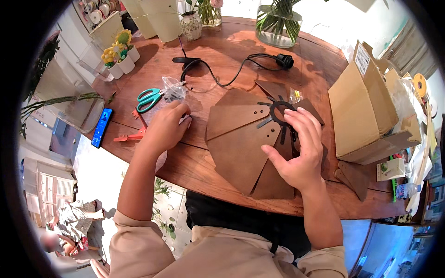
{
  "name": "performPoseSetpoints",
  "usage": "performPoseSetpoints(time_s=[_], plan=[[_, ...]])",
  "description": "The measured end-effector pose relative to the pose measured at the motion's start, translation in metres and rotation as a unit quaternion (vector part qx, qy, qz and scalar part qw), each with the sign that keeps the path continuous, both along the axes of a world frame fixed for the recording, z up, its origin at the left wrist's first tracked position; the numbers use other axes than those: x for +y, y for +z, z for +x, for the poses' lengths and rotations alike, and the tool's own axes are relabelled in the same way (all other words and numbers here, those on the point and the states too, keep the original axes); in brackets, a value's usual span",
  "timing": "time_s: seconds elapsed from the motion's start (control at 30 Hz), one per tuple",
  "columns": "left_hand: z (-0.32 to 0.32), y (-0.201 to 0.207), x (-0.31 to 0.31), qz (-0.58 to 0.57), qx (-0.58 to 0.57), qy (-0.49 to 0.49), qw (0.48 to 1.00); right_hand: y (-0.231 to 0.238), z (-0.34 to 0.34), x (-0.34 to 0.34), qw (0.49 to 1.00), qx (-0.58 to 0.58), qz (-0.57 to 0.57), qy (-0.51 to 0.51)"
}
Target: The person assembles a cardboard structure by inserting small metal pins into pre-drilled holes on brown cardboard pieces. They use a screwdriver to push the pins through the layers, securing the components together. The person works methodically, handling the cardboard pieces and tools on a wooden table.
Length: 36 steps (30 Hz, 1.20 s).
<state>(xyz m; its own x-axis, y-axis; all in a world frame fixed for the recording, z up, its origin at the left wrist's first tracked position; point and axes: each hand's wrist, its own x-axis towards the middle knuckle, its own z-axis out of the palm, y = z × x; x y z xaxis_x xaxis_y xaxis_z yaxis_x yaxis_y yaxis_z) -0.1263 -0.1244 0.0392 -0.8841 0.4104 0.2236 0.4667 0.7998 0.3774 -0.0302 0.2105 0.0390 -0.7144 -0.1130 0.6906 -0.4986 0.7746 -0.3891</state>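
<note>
My right hand is spread over a fan of brown flat panels. Its fingertips rest at the edge of a black ring with radiating arms, which lies on top of them. Several small holes show in the panels near the ring. To the left, my left hand is curled, its fingertips pressed together beside a clear plastic bag; what they hold, if anything, is hidden. Close by lie teal-handled scissors and a red plastic piece.
A black cord with a lamp socket lies behind the panels. On the right stands an open cardboard box; more brown panels lie in front of it. A phone sits at the left edge. Glass vases stand at the back.
</note>
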Motion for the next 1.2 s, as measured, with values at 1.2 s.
performPoseSetpoints(time_s=[1.2], plan=[[0.134, -0.019, 0.1, 0.661, 0.085, -0.049, 0.744, 0.015, 0.035, -0.016, 0.97, -0.07, -0.142, 0.184]])
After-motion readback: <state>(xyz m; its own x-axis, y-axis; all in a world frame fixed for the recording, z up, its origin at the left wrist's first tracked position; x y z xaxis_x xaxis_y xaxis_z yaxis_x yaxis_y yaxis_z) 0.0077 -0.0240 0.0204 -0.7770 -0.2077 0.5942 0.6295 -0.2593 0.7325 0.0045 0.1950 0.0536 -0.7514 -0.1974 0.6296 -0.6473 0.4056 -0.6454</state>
